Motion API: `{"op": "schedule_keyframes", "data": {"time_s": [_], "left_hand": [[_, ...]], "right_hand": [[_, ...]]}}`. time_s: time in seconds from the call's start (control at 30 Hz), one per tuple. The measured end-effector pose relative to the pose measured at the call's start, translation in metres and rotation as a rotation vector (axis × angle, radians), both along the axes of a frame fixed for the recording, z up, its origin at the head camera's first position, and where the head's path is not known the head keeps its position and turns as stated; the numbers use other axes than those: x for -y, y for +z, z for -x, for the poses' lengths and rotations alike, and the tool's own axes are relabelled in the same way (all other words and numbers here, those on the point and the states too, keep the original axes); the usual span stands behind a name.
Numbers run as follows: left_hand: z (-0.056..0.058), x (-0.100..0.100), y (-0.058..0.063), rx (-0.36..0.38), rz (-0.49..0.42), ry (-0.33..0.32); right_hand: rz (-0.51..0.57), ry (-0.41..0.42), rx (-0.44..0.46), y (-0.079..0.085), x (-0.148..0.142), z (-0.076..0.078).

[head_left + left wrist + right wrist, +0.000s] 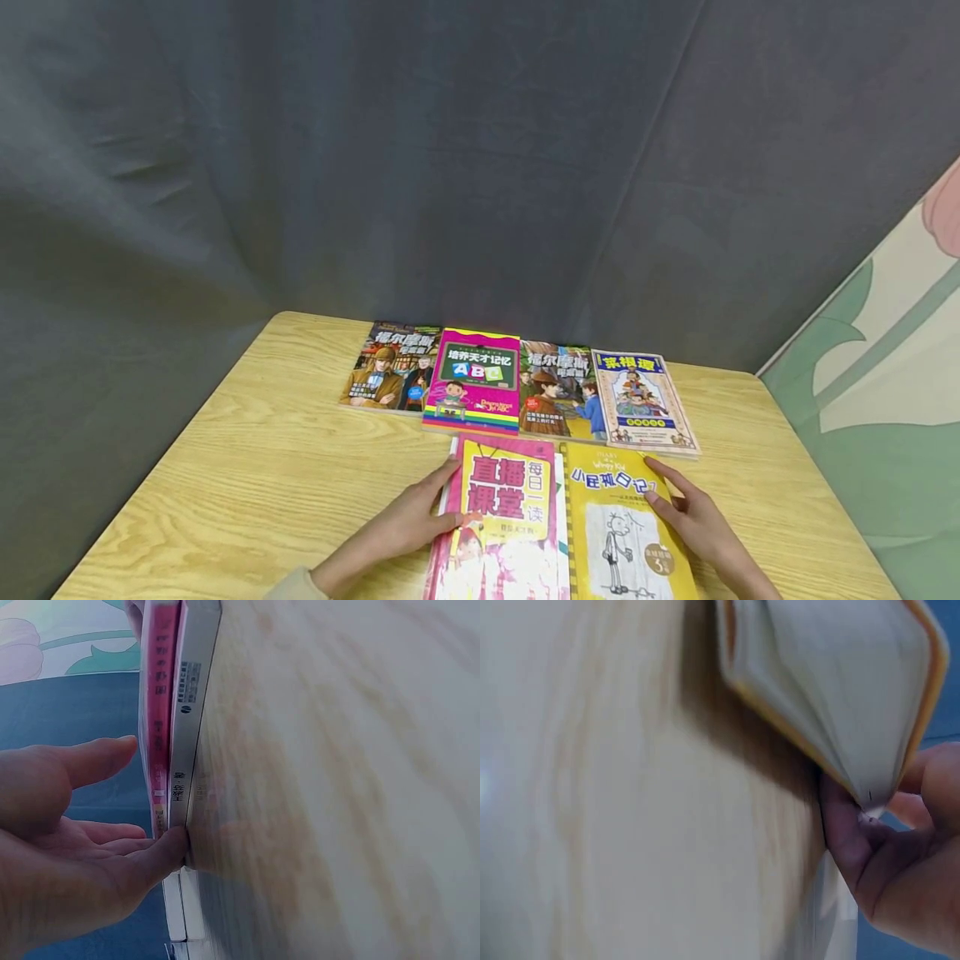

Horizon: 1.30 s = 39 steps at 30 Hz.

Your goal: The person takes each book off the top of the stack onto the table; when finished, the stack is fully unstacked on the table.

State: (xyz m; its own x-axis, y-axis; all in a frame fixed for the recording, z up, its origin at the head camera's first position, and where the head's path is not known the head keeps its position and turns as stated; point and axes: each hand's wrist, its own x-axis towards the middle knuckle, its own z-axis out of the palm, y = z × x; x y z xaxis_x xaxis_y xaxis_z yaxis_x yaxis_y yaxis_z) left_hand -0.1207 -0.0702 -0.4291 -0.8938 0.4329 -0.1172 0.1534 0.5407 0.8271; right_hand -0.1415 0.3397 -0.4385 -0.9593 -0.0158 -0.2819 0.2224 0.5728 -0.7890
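A pink book (498,517) lies at the table's front on top of another book with a pale spine (196,675). My left hand (408,521) is at its left side; in the left wrist view a fingertip touches the spines while the thumb stands off from the cover. To the right is a yellow comic-style book (626,525) with a stick-figure drawing. My right hand (693,517) pinches its right edge, thumb on the cover and fingers underneath. In the right wrist view this yellow book's pages (847,675) show, and its near edge is raised off the tabletop.
Behind, a row runs left to right: a detective book (393,367), a magenta ABC book (472,379), another detective book (562,392) and a white-bordered book (645,400). The wooden table (247,467) meets a dark curtain (450,167); floral fabric (885,400) hangs at right.
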Motion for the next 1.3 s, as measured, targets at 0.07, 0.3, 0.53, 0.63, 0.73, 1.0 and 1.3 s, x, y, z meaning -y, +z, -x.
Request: {"op": "schedule_keyframes", "data": {"time_s": [0.07,0.3,0.53,0.63,0.73,1.0,1.3], "left_hand": [[0.001,0.000,-0.001,0.006,-0.001,0.003],[0.001,0.001,-0.003,0.013,-0.012,-0.006],[-0.001,0.000,-0.003,0.019,-0.009,-0.003],[-0.002,0.000,-0.004,0.011,-0.012,-0.005],[-0.002,-0.001,-0.003,0.001,-0.016,-0.010],[-0.001,-0.001,-0.002,0.009,0.003,-0.008],[0.000,-0.002,-0.002,0.006,0.008,-0.009]], "right_hand": [[-0.047,0.038,-0.021,0.000,0.000,0.001],[-0.113,0.100,-0.039,0.001,-0.001,0.002],[-0.459,0.161,-0.133,0.006,0.007,-0.002],[-0.599,0.149,-0.156,0.010,0.011,-0.006],[-0.673,0.093,-0.163,0.018,0.013,-0.009],[-0.553,0.110,-0.250,0.039,0.038,-0.014],[-0.265,0.507,-0.199,0.032,0.084,-0.027]]}}
